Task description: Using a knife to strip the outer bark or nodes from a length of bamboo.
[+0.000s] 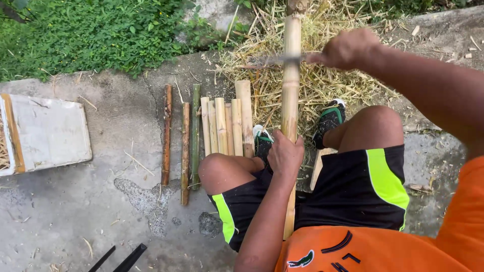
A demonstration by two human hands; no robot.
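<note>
A long pale bamboo pole [291,80] runs upright between my knees, from my lap up to the top edge of the view. My left hand [285,154] grips the pole low down, just above my thighs. My right hand [346,48] is closed on the handle of a knife [276,60], whose blade lies across the pole near its upper part. Straw-like bamboo shavings [322,80] lie piled behind the pole.
Several cut bamboo pieces [225,126], pale, brown and green, lie side by side on the concrete to my left. A white board [48,132] rests at the far left. Green plants [96,35] border the slab. Two black bars [123,258] show at the bottom.
</note>
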